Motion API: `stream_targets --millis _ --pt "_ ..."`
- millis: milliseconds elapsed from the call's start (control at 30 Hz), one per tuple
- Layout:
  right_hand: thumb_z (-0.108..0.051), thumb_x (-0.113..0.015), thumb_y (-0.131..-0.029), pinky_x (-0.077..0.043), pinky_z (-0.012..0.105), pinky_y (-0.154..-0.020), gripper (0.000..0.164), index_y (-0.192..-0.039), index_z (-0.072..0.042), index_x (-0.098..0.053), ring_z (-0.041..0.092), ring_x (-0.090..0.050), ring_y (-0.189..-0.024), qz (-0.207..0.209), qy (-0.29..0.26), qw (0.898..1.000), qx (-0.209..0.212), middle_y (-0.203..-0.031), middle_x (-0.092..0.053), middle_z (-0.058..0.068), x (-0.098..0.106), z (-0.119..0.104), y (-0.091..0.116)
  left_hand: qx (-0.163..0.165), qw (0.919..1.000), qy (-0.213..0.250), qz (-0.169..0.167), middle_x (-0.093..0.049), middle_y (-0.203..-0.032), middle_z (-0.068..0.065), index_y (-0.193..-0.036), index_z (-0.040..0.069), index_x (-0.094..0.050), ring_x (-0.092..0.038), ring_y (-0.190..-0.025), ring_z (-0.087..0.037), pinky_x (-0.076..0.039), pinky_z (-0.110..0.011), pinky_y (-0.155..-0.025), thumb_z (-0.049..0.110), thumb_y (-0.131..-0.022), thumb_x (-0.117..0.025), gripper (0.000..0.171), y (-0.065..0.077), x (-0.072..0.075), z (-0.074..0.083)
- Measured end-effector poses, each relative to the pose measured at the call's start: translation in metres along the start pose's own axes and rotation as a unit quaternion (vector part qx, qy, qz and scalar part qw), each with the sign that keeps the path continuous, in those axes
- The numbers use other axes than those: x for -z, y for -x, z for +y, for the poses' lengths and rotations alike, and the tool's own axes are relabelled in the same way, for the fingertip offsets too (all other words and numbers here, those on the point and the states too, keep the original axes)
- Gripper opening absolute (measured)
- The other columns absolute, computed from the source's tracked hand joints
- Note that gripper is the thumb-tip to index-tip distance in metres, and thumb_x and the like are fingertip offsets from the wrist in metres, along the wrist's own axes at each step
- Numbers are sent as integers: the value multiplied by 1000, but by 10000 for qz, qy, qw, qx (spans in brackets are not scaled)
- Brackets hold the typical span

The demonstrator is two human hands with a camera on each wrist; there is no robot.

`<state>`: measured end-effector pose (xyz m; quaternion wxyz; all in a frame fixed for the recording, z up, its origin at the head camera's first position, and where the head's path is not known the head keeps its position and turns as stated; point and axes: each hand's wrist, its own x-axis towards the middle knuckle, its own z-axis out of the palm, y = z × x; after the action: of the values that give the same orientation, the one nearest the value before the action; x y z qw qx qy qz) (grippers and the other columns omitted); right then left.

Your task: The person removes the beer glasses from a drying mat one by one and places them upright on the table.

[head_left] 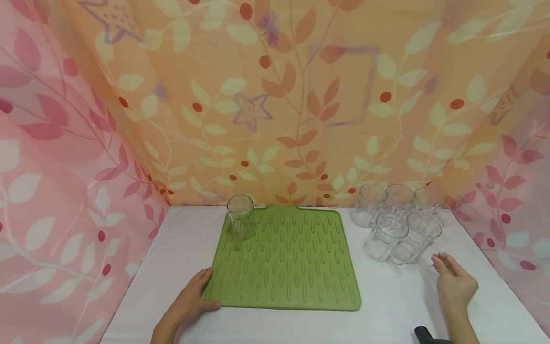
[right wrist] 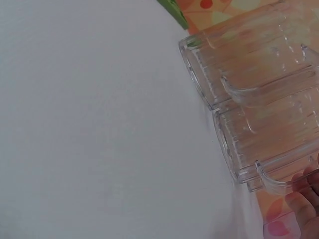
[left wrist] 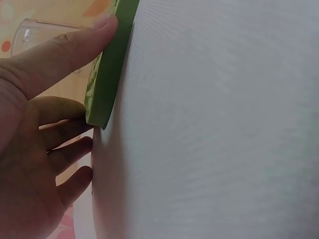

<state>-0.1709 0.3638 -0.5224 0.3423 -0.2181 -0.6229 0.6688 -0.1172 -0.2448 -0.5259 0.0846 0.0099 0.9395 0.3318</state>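
My left hand (head_left: 189,298) rests at the front left corner of a green ridged mat (head_left: 283,267). Its thumb (left wrist: 75,55) presses on the front edge and the other fingers lie along the left side. On the mat's back left part stands a clear glass mug (head_left: 241,215). To the right, my right hand (head_left: 457,282) pinches the handle of the front right glass mug (head_left: 423,231), fingertips and thumb meeting at the handle. This mug stands upright beside another front mug (head_left: 388,234); in the right wrist view its handle (right wrist: 276,185) runs into the fingers.
Behind the two front mugs stand more glass mugs (head_left: 400,198) in a row, close together. A black object (head_left: 425,334) shows at the bottom edge by the right forearm. White cloth (head_left: 318,327) covers the table, and patterned curtains (head_left: 279,119) enclose its back and sides.
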Motion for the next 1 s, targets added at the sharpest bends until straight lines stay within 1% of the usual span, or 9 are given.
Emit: stream_targets --millis 133,267,333,500,567,633,767,867,1000 --pt "10 -70 -81 -51 3 -66 36 -116 8 -65 -9 -67 -67 22 -149 9999 8 -72 -71 -22 1 4 2 11 10000 -14 -33 -36 -150 -29 -146 -7 -35 -31 -139 -50 -31 -63 -112 29 -61 -90 108 -1 1 0" --pt "12 -71 -80 -51 3 -67 34 -113 7 -68 -9 -68 -67 18 -193 9997 145 -72 -72 -21 0 7 3 90 9999 -23 -76 -34 -151 -29 -147 -5 -35 -30 -140 -50 -31 -63 -112 29 -62 -90 107 -2 1 -2" --pt "12 -71 -80 -50 1 -68 35 -114 9 -66 -10 -67 -68 -36 -2 9996 280 -73 -71 -23 0 8 3 176 9998 -23 -100 -34 -152 -28 -148 -4 -35 -30 -140 -49 -30 -64 -112 29 -62 -90 107 -3 1 -3" --pt "3 -73 -82 -47 -2 -70 40 -119 11 -62 -19 -62 -72 -110 1104 9913 715 -79 -64 -36 4 5 2 167 9998 1 -96 -34 -152 -28 -147 -4 -35 -30 -140 -50 -30 -64 -111 29 -62 -90 106 -2 1 -2" --pt "-2 -75 -82 -46 -3 -71 41 -121 7 -64 -22 -59 -75 2 1459 9853 884 -83 -61 -39 5 -1 2 119 9999 17 -77 -35 -152 -28 -147 -4 -36 -31 -140 -50 -30 -64 -112 28 -62 -90 106 -2 1 -2" --pt "-5 -76 -82 -46 -3 -73 41 -121 3 -65 -22 -58 -79 191 1561 9823 1016 -88 -62 -37 5 -10 4 99 9999 24 -55 -36 -151 -27 -147 -4 -36 -31 -140 -50 -31 -64 -111 27 -62 -90 105 -1 1 -1" --pt "-8 -77 -82 -46 0 -81 39 -120 -4 -69 -17 -58 -94 429 1772 9726 1439 -104 -65 -26 1 -34 8 124 9999 73 -43 -36 -152 -27 -147 -3 -37 -31 -140 -50 -30 -64 -112 26 -62 -90 105 -1 1 0" --pt "-6 -77 -82 -47 1 -84 39 -120 -5 -69 -13 -59 -99 311 1770 9681 1744 -110 -66 -20 -7 -50 14 195 9997 110 -64 -35 -152 -27 -147 -2 -37 -30 -140 -50 -29 -65 -112 27 -62 -90 105 -1 2 0" --pt "4 -76 -79 -47 2 -83 41 -120 1 -68 -10 -60 -98 -105 1524 9651 2127 -105 -65 -24 -19 -67 22 255 9996 95 -85 -35 -152 -26 -147 -2 -37 -30 -140 -50 -29 -65 -112 27 -61 -90 105 -1 2 2"
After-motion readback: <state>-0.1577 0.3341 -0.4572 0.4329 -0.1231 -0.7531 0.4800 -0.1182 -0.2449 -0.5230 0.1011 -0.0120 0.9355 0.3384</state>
